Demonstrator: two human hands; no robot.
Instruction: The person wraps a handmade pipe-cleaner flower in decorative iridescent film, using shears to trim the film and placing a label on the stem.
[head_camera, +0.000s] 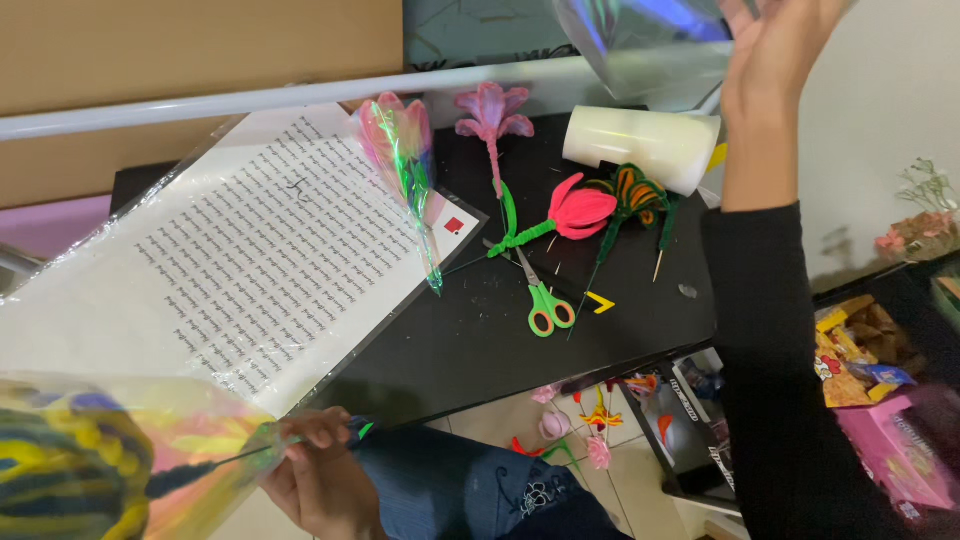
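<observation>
Head view: the left hand (318, 470) pinches shut on the green stem of a yellow-and-blue flower (65, 475) in clear wrap, just below the printed sheet (250, 250), while the right hand (775, 55), raised well beyond the sheet's far corner, grips a shiny film (640, 40). Holding the stem steady and the film taut would likely keep the wrap smooth. Scissors (540, 295) lie right of the sheet.

Black table (470, 340), printed sheets (250, 270), green scissors (543, 300), pipe-cleaner flowers (575, 212), white roll (640, 145)
</observation>
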